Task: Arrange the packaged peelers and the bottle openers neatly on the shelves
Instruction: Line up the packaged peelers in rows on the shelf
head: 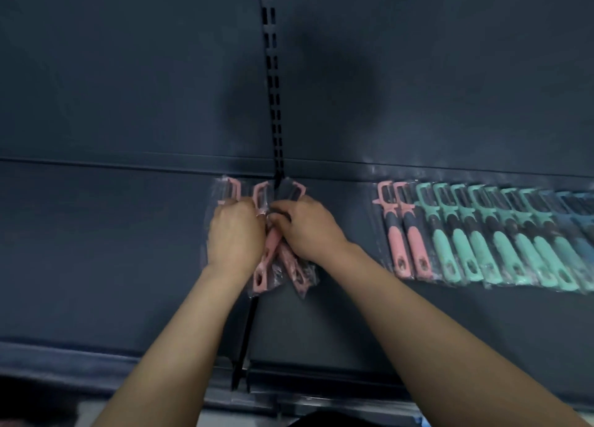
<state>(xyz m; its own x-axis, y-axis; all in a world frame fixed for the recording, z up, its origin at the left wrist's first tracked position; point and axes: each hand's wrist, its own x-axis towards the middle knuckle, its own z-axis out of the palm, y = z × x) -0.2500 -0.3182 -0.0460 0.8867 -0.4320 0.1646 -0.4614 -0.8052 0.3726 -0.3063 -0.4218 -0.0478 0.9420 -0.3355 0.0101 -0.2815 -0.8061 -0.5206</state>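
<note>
A loose bunch of pink packaged peelers (pixel 276 262) lies on the dark shelf (pixel 96 250) near its middle, their heads fanned toward the back wall. My left hand (pixel 234 234) grips the left side of the bunch. My right hand (pixel 305 227) grips the right side, fingers curled over the peeler necks. To the right, a neat row of packaged peelers (pixel 482 237) lies side by side: two pink ones (pixel 406 234), then several teal ones, then blue ones at the frame's right edge. No bottle openers are visible.
A slotted black upright (pixel 273 89) runs down the back panel and meets the shelf just behind the bunch. A black bracket (pixel 244 340) runs along the shelf to its front edge. Bare shelf stretches to the left of my hands.
</note>
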